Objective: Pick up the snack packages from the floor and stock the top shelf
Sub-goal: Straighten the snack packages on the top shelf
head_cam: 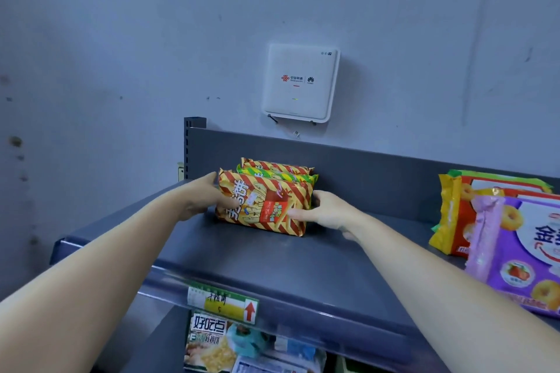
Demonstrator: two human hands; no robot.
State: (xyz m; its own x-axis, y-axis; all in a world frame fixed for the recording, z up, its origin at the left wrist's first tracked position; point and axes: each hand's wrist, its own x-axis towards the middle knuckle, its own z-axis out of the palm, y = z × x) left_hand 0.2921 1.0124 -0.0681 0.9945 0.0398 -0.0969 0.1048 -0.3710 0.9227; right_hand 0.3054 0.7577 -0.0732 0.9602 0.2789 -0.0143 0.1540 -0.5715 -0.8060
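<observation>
Three striped snack packages stand in a row on the grey top shelf (303, 266), near its left end. The front one (263, 206) is red and yellow, a green and yellow one (278, 174) is behind it, and another red one (272, 164) is at the back. My left hand (206, 195) grips the left end of the front package. My right hand (324, 210) grips its right end, thumb on the front face.
Purple (521, 251) and orange (463, 212) biscuit packs lie at the shelf's right end. A white router (300, 83) hangs on the wall above. A price label (222, 301) sits on the shelf's front rail, with more snack packs (218, 342) on the shelf below.
</observation>
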